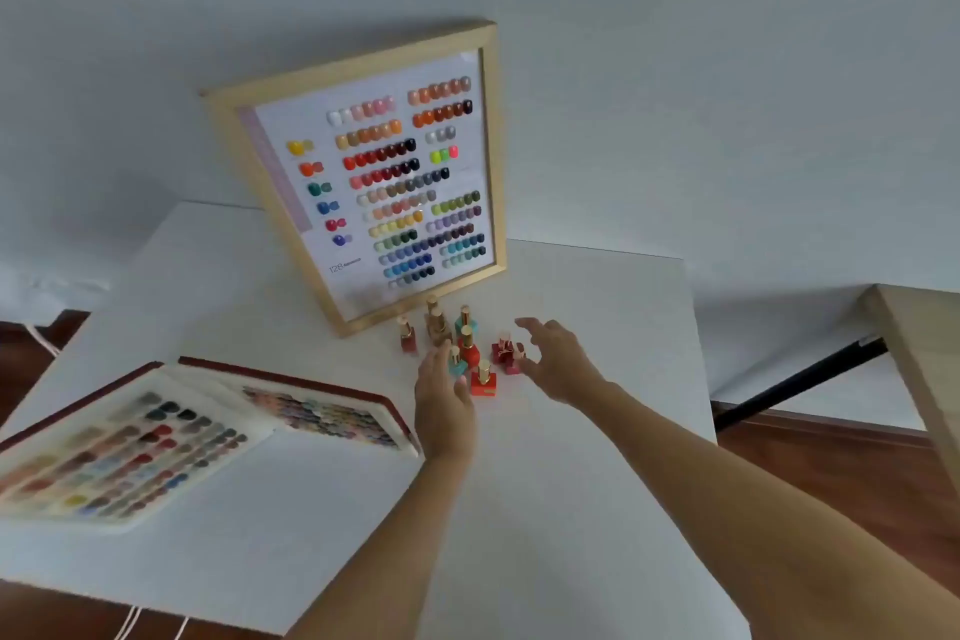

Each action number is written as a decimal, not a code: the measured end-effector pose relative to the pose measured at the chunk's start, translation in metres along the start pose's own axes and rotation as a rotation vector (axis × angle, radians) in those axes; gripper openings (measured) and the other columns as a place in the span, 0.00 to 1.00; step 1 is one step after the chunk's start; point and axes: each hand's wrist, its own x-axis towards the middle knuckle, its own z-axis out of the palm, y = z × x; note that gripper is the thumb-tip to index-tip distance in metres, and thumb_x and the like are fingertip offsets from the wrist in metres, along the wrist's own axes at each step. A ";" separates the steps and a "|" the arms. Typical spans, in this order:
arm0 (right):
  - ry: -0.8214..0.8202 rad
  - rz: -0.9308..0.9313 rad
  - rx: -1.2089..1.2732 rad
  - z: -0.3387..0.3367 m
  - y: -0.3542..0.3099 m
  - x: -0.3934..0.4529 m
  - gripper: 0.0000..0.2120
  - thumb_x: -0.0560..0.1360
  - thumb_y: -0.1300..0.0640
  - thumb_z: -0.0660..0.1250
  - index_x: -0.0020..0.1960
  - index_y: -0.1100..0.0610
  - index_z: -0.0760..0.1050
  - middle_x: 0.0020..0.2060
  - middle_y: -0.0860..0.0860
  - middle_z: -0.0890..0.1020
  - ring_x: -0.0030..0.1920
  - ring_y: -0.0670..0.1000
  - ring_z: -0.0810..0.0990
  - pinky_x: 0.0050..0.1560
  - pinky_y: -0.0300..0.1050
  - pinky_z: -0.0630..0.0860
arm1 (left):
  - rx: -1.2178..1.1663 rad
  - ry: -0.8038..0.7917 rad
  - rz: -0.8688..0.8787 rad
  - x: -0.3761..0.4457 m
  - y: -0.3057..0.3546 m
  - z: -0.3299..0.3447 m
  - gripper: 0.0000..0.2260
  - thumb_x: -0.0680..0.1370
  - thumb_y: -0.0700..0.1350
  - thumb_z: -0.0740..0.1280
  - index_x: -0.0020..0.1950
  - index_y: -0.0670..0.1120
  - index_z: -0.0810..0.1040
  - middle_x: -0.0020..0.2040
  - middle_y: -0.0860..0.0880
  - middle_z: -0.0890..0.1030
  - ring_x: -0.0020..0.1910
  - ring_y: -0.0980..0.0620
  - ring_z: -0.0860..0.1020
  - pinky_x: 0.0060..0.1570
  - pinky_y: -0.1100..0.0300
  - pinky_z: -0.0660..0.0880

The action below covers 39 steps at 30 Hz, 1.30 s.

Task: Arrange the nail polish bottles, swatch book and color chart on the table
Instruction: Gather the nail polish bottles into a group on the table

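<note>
A wood-framed color chart with rows of nail swatches leans upright against the wall at the back of the white table. In front of it stand several small nail polish bottles with gold caps, in red, teal and brown. An open swatch book with a dark red cover lies flat on the table's left side. My left hand is open just left of the bottle cluster, fingers near a teal bottle. On the cluster's right, my right hand hovers open with fingers spread, holding nothing.
A light wooden table edge stands at the right, with a black bar beneath it. Brown wooden floor shows on both sides. White cords hang near the table's front left edge.
</note>
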 end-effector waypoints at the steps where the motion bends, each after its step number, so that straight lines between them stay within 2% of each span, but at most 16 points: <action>1: -0.011 0.006 -0.013 0.001 -0.001 0.003 0.25 0.76 0.55 0.66 0.71 0.50 0.63 0.60 0.57 0.73 0.58 0.56 0.75 0.59 0.50 0.74 | 0.046 -0.005 0.017 0.004 0.001 0.001 0.22 0.78 0.38 0.64 0.71 0.47 0.66 0.71 0.46 0.70 0.69 0.48 0.71 0.59 0.57 0.75; 5: -0.052 0.000 -0.085 0.009 -0.003 0.015 0.23 0.76 0.55 0.65 0.70 0.49 0.64 0.59 0.56 0.73 0.55 0.55 0.76 0.52 0.46 0.74 | 0.112 -0.018 0.003 0.012 0.004 0.003 0.21 0.77 0.38 0.65 0.69 0.48 0.69 0.68 0.46 0.73 0.64 0.49 0.76 0.53 0.57 0.79; 9: -0.024 -0.001 -0.129 0.015 -0.005 0.028 0.20 0.77 0.56 0.62 0.68 0.49 0.66 0.56 0.55 0.74 0.51 0.56 0.77 0.46 0.44 0.75 | 0.102 -0.020 -0.005 0.017 0.004 0.004 0.20 0.77 0.38 0.65 0.68 0.48 0.70 0.65 0.45 0.74 0.59 0.49 0.78 0.53 0.57 0.80; 14: -0.017 -0.028 -0.160 0.019 -0.006 0.038 0.14 0.78 0.59 0.60 0.63 0.52 0.72 0.50 0.56 0.76 0.45 0.56 0.78 0.46 0.48 0.79 | 0.086 -0.017 0.016 0.023 0.005 0.007 0.15 0.77 0.40 0.64 0.65 0.46 0.74 0.62 0.45 0.75 0.58 0.50 0.79 0.55 0.59 0.78; 18: -0.019 -0.056 -0.193 0.021 -0.004 0.038 0.11 0.77 0.62 0.63 0.59 0.55 0.74 0.47 0.55 0.76 0.41 0.54 0.78 0.45 0.48 0.80 | 0.079 -0.017 0.002 0.030 0.003 0.010 0.09 0.78 0.39 0.64 0.57 0.43 0.77 0.56 0.45 0.78 0.54 0.51 0.79 0.53 0.64 0.76; 22: -0.025 -0.076 -0.219 0.019 0.000 0.034 0.12 0.75 0.62 0.66 0.58 0.57 0.74 0.47 0.55 0.77 0.40 0.53 0.78 0.43 0.45 0.80 | 0.086 -0.014 0.008 0.030 0.001 0.009 0.12 0.77 0.38 0.65 0.60 0.41 0.77 0.57 0.43 0.79 0.55 0.49 0.79 0.55 0.58 0.79; 28: 0.017 -0.045 -0.146 0.010 0.012 0.018 0.10 0.77 0.61 0.64 0.58 0.60 0.75 0.48 0.57 0.79 0.42 0.53 0.80 0.46 0.45 0.80 | 0.071 -0.042 -0.002 0.030 -0.005 0.005 0.08 0.77 0.36 0.65 0.55 0.41 0.79 0.52 0.42 0.80 0.51 0.49 0.80 0.50 0.62 0.78; 33: 0.105 -0.004 -0.037 -0.005 0.034 -0.008 0.08 0.77 0.61 0.63 0.54 0.61 0.78 0.46 0.58 0.79 0.42 0.57 0.80 0.43 0.45 0.79 | 0.051 -0.070 -0.010 0.020 -0.010 -0.003 0.10 0.75 0.34 0.67 0.55 0.38 0.80 0.52 0.39 0.82 0.52 0.43 0.82 0.51 0.54 0.81; 39: 0.161 0.081 -0.001 -0.021 0.072 -0.045 0.08 0.76 0.61 0.64 0.53 0.60 0.78 0.45 0.57 0.79 0.40 0.53 0.76 0.40 0.42 0.74 | 0.032 -0.084 0.026 -0.007 0.000 -0.006 0.10 0.75 0.32 0.66 0.55 0.36 0.80 0.52 0.37 0.82 0.52 0.43 0.82 0.51 0.52 0.81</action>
